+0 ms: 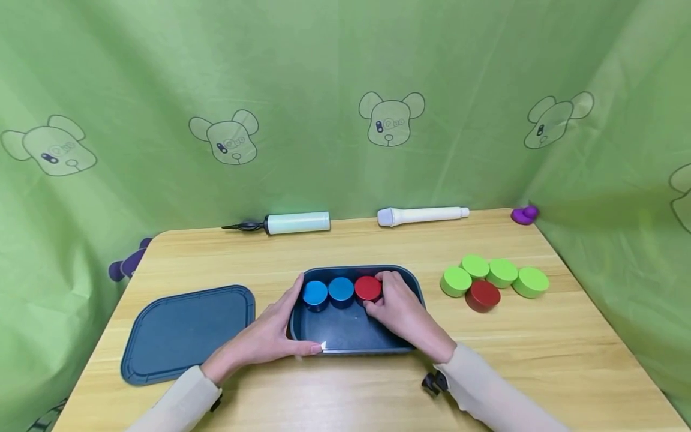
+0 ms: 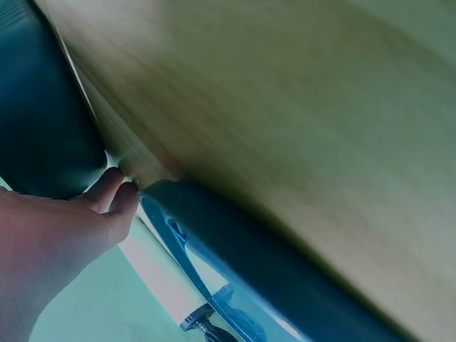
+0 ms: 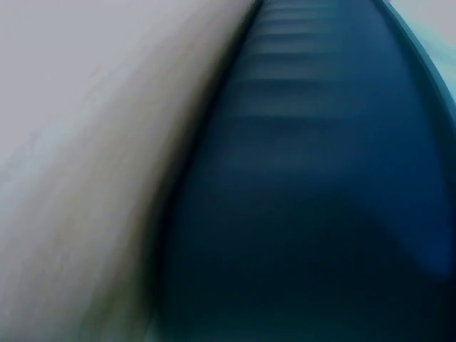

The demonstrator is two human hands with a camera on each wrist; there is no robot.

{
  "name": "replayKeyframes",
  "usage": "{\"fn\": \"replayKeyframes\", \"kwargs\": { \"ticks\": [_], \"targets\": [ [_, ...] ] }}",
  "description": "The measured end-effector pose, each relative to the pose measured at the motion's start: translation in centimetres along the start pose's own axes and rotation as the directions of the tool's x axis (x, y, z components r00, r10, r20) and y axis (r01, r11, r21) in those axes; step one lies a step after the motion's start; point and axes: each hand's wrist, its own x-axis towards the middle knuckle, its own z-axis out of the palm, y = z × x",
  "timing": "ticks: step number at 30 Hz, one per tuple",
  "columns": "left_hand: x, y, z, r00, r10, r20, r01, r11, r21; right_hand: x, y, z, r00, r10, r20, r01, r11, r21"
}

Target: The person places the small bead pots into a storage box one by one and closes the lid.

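A dark blue box [image 1: 345,336] sits on the table with two blue cylinders [image 1: 315,294] and a red cylinder [image 1: 368,288] in a row along its far wall. My right hand [image 1: 402,309] reaches into the box and pinches the red cylinder between thumb and fingers. My left hand [image 1: 272,333] spans the box's near left corner, fingers along the left wall and thumb on the front rim. In the left wrist view, that hand [image 2: 64,235] touches the box's dark outer wall [image 2: 50,107]. Only the box's ribbed side [image 3: 285,142] shows at the right wrist; the hand is hidden there.
A dark blue lid [image 1: 189,333] lies left of the box. Several green cylinders [image 1: 502,273] and a dark red cylinder [image 1: 483,296] stand at the right. Along the back edge lie a hand pump [image 1: 297,222], a white toy microphone [image 1: 426,215] and a purple object [image 1: 525,215].
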Motion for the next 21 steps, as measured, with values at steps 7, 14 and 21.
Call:
{"fn": "replayKeyframes", "kwargs": {
  "ticks": [7,14,21],
  "targets": [
    [0.0,0.1,-0.1,1.0,0.004,0.002,-0.004,1.0,-0.004,-0.4,-0.4,-0.5,1.0,0.02,0.013,-0.021,0.999,0.047],
    [-0.1,0.2,-0.2,1.0,-0.002,0.001,0.002,1.0,-0.007,-0.7,-0.5,-1.0,1.0,0.004,0.013,-0.005,0.997,0.073],
    [-0.1,0.2,0.0,1.0,-0.009,0.006,0.009,1.0,-0.018,-1.3,-0.3,-1.4,1.0,-0.019,-0.004,0.02,0.998,0.059]
  ]
}}
